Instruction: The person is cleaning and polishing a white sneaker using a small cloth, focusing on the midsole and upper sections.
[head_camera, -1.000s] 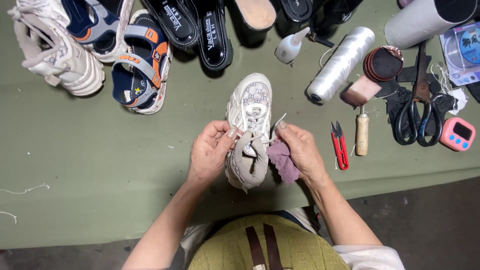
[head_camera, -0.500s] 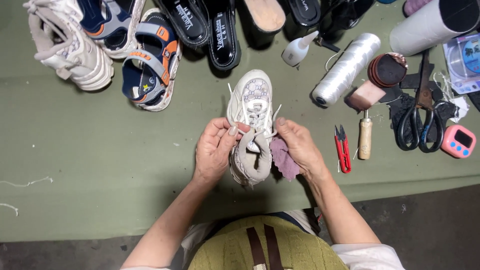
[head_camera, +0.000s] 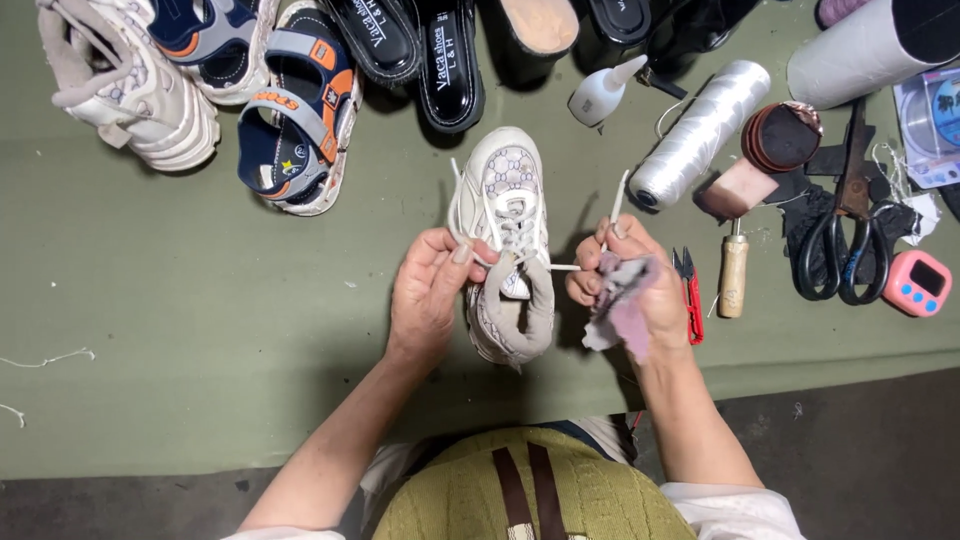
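A cream patterned sneaker (head_camera: 505, 190) lies on the green table (head_camera: 200, 330), toe pointing away from me. My left hand (head_camera: 430, 290) pinches the left end of its white shoelace (head_camera: 455, 215) beside the shoe's collar. My right hand (head_camera: 625, 285) pinches the other lace end, which sticks up past the fingers, and also clutches a pinkish-grey cloth (head_camera: 625, 305) against its palm. The lace runs taut between both hands across the tongue.
Other shoes line the far edge: a beige sneaker (head_camera: 130, 85), a blue-orange sandal (head_camera: 295, 120), black sandals (head_camera: 420, 50). On the right lie a thread spool (head_camera: 700, 130), glue bottle (head_camera: 600, 90), awl (head_camera: 733, 275), red snips (head_camera: 690, 290), black scissors (head_camera: 845, 230), pink timer (head_camera: 920, 283).
Both hands have moved apart from the shoe's collar, drawing the lace ends outward. The right hand still holds the cloth. The view has shifted slightly.
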